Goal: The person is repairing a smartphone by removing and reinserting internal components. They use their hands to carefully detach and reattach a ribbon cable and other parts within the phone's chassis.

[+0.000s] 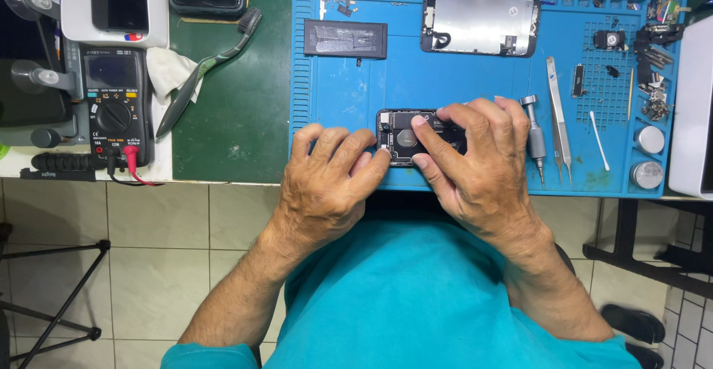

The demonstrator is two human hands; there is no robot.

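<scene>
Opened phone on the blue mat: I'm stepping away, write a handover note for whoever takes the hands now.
Left hand: steadies the left end of the opened phone, fingers curled on it.
Right hand: covers the phone's right half, fingertips pressing inside the body.
Phone lies at the near edge of the mat.
Already out: screen face down and battery, both at the far side of the mat.
Screwdriver, tweezers and swab lie unheld, right of the right hand.
Inner parts remain in the body; which one the fingers work on is hidden.
</scene>
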